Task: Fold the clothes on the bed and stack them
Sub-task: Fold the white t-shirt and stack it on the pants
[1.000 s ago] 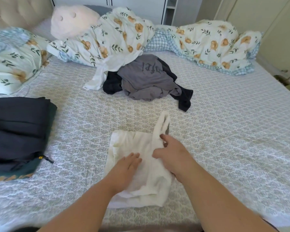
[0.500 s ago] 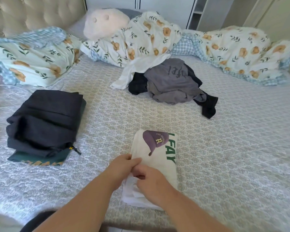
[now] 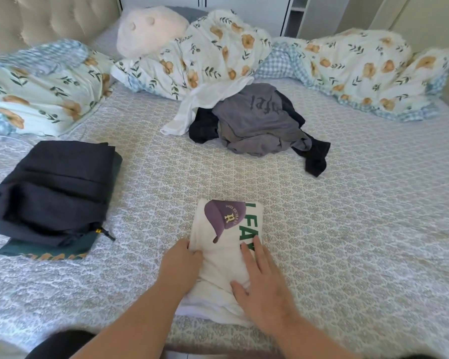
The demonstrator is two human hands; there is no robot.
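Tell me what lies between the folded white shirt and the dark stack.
Nothing: in the head view, only bare patterned bedspread separates the white shirt from the dark stack to its left.

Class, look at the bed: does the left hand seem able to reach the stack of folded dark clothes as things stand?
Probably yes. The stack of folded dark clothes lies to the left hand's own side with only bare bedspread between, though that hand now grips the white T-shirt's edge.
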